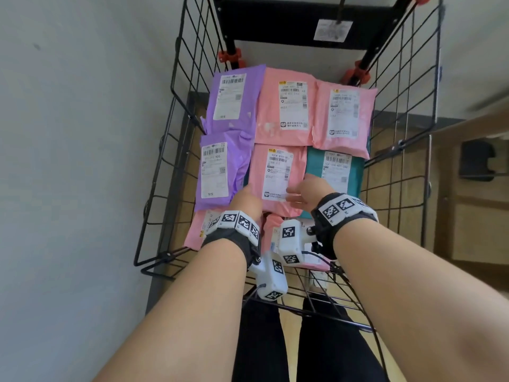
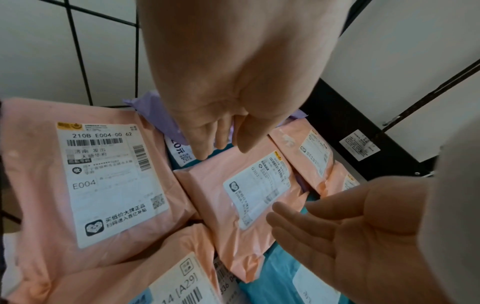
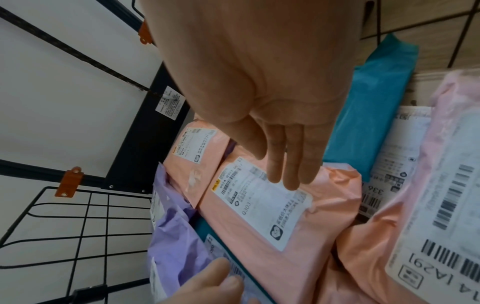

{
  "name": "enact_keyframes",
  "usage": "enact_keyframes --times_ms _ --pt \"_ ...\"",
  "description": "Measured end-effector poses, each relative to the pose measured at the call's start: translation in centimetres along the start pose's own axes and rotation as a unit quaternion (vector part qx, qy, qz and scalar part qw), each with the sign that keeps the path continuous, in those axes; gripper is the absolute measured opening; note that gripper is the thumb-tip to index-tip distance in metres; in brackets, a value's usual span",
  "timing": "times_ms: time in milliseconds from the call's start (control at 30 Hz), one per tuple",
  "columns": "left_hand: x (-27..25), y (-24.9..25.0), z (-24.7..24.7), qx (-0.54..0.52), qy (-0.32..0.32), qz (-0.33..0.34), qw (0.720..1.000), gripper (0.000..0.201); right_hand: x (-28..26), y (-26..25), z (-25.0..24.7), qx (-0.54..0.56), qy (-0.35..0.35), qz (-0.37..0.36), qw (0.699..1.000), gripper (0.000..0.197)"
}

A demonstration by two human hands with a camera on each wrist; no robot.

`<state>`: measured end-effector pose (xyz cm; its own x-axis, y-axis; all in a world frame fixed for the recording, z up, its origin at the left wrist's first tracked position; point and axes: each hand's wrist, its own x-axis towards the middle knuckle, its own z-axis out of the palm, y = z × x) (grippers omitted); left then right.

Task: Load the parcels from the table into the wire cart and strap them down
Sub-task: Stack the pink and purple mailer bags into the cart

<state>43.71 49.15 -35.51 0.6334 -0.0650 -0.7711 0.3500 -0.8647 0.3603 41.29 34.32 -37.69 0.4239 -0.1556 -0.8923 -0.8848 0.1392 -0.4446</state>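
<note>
The black wire cart (image 1: 176, 111) holds several flat mailer parcels with white labels. A pink parcel marked Q303 (image 1: 275, 177) lies on top in the middle. My left hand (image 1: 246, 201) is at its left edge, fingers straight and pointing down beside it (image 2: 221, 142). With flat fingers, my right hand (image 1: 303, 191) touches the parcel's label (image 3: 288, 176). Neither hand grips anything. Two purple parcels (image 1: 217, 172) lie on the left, a teal one (image 1: 338, 169) on the right, two pink ones (image 1: 286, 106) at the back. More pink parcels (image 2: 91, 174) lie nearest me.
A black panel with a tag (image 1: 289, 26) and orange clips (image 1: 230, 56) close the cart's far end. A grey wall runs along the left. Wooden furniture (image 1: 473, 216) stands to the right. The cart's front wire flap (image 1: 316, 296) hangs open above my legs.
</note>
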Motion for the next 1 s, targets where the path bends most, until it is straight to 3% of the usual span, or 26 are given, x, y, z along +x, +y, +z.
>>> enact_keyframes --times_ms 100,233,367,733,900,1000 --pt "-0.8 0.7 -0.3 -0.008 -0.002 0.009 1.000 0.026 -1.3 -0.5 -1.1 -0.010 0.007 -0.015 1.000 0.040" --pt "-3.3 2.7 -0.2 -0.049 0.008 0.025 0.998 0.045 -3.8 -0.9 -3.2 -0.010 0.011 -0.021 1.000 0.044" --pt "-6.9 5.2 0.1 -0.080 0.033 0.025 0.996 0.055 -7.5 -2.2 -5.4 -0.012 -0.005 -0.008 1.000 0.033" --pt "-16.8 15.3 4.2 -0.109 0.059 0.137 0.983 0.051 -18.7 -3.3 -17.0 0.001 0.052 -0.062 0.997 0.018" --pt "-19.5 19.5 6.0 -0.114 0.051 0.195 0.973 0.046 -21.5 -1.0 -23.1 0.116 0.082 -0.069 0.988 0.028" --pt "-20.4 21.4 8.0 -0.077 0.030 0.229 0.970 0.043 -23.4 1.6 -25.9 0.111 0.129 -0.071 0.983 0.028"
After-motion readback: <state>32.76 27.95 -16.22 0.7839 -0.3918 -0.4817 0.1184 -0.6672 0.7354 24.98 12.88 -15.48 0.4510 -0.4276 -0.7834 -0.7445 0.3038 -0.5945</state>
